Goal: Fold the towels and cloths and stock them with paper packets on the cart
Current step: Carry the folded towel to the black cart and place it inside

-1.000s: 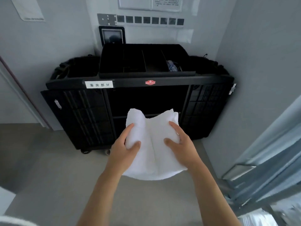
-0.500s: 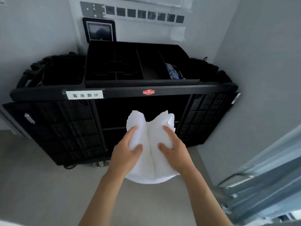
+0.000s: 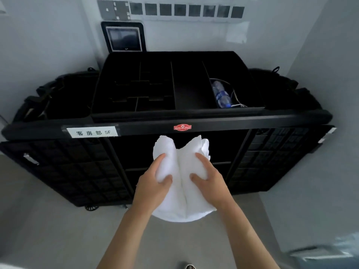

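Note:
I hold a stack of folded white towels [image 3: 181, 200] in front of the black housekeeping cart [image 3: 213, 121]. My left hand [image 3: 153, 183] grips the stack's left half, thumb on top. My right hand [image 3: 209, 181] grips the right half the same way. The far end of the towels points at the dark open shelf bay [image 3: 223, 150] in the middle of the cart's front, just below the top rail. No paper packets are visible.
A divided black organiser tray [image 3: 174, 84] sits on the cart top, with a plastic water bottle [image 3: 220, 94] in its right compartment. Black bags [image 3: 48, 98] hang at both cart ends. Walls close in behind and at right. A wall tablet [image 3: 124, 36] hangs above.
I have come closer to the cart, which now fills more of the view. The towels have moved forward and up toward the central shelf bay, and my hands squeeze the stack narrower.

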